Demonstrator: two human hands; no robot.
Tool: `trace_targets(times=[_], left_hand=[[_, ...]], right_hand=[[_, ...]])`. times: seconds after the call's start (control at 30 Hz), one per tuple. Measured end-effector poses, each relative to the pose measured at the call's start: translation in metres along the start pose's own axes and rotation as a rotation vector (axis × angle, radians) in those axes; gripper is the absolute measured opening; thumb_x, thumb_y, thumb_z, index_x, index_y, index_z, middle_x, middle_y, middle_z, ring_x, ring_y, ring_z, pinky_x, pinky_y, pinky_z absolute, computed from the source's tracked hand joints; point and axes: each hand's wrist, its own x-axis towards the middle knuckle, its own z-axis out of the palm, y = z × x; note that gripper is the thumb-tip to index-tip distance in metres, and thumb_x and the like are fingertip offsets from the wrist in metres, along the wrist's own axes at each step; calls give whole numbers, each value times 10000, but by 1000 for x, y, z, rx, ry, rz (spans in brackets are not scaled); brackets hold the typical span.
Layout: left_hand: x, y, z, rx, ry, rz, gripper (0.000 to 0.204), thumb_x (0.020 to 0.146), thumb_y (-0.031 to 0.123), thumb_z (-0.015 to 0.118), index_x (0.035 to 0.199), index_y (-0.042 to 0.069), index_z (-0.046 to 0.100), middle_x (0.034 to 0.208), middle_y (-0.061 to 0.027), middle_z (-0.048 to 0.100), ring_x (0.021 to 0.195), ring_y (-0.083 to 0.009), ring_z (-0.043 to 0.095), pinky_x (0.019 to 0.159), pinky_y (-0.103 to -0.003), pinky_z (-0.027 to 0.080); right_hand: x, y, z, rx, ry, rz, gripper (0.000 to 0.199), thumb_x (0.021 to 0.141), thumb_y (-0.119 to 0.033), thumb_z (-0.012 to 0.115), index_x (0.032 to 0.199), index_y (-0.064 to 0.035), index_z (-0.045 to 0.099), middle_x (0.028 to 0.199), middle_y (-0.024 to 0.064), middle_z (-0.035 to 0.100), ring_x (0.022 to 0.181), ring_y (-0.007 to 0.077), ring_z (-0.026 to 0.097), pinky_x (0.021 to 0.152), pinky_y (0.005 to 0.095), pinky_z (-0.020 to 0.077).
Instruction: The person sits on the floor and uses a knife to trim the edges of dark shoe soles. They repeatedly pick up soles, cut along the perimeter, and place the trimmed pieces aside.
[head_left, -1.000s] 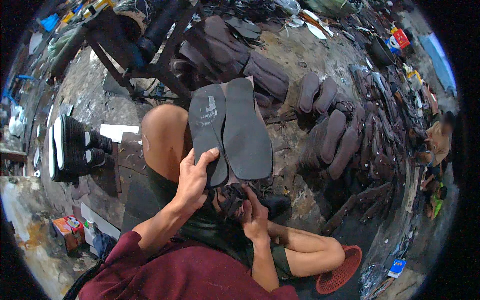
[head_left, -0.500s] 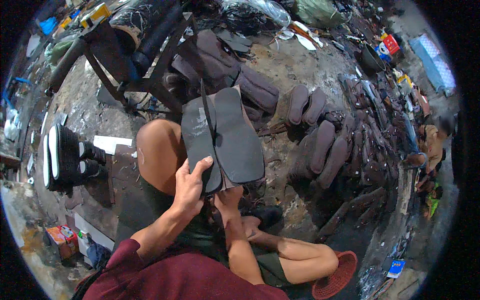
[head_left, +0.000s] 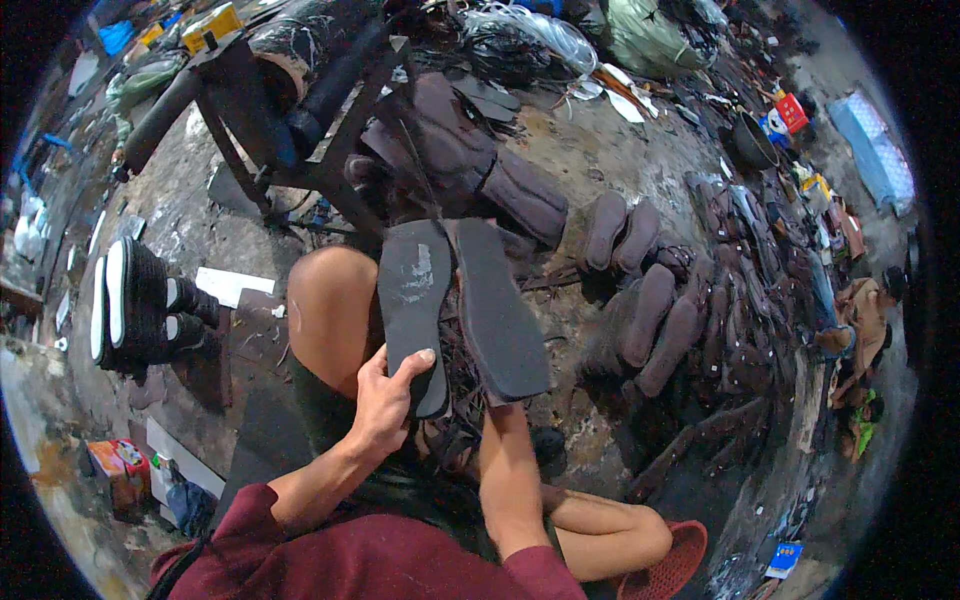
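My left hand (head_left: 385,402) is closed on a black shoe sole (head_left: 412,290) with pale scuffs, its thumb pressed flat on the top face. Beside it, a second black shoe sole (head_left: 505,315) with a pale, uneven edge is held from below by my right hand (head_left: 503,418), whose fingers are hidden under it. A narrow gap separates the two soles along most of their length. A thin dark strip (head_left: 422,175) rises behind their far ends; I cannot tell what it is. Dark tangled straps (head_left: 460,375) show through the gap.
Finished-looking black sandals (head_left: 130,305) stand at the left. Brown soles (head_left: 655,325) and strapped footwear pieces (head_left: 740,290) lie at the right. A dark metal stand (head_left: 260,150) is at the back left. A red woven seat or mat (head_left: 665,562) sits by my right knee.
Both soles have come down nearer to me and been drawn apart, opening a gap. My right hand has moved rightward with its sole; the left thumb keeps its place.
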Motion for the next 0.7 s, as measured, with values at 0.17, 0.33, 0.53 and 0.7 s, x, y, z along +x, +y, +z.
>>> trace_targets(times=[0.17, 0.33, 0.53, 0.7], left_hand=[[-5, 6, -7, 148, -148, 25, 323, 821, 152, 684, 1096, 3, 604, 934, -44, 647, 764, -124, 612, 714, -286, 522], [9, 34, -34, 393, -477, 69, 474, 828, 163, 719, 1238, -21, 570, 1067, -79, 644, 968, -155, 616, 879, -292, 490], [35, 4, -19, 276, -710, 497, 698, 764, 72, 771, 1377, -3, 445, 1297, -141, 556, 1176, -263, 556, 1029, -395, 426], [-3, 23, 89, -180, -121, 100, 391, 804, 193, 740, 1128, 33, 591, 971, -70, 666, 861, -218, 659, 770, -371, 552]], right_hand=[[103, -28, -17, 286, -227, 311, 386, 896, -469, 633, 959, -89, 658, 795, 66, 656, 688, 206, 632, 555, 340, 479], [101, -33, -61, 653, -273, 318, 427, 851, -269, 742, 1200, -82, 583, 910, -11, 585, 796, 114, 544, 762, 267, 465], [25, -103, -86, 772, 311, 639, 472, 833, -85, 744, 1239, -85, 503, 983, 25, 557, 811, 135, 575, 685, 249, 492], [-43, -95, -105, 595, 274, 468, 537, 917, -274, 640, 1367, -65, 433, 1087, 60, 538, 897, 145, 511, 808, 274, 431]])
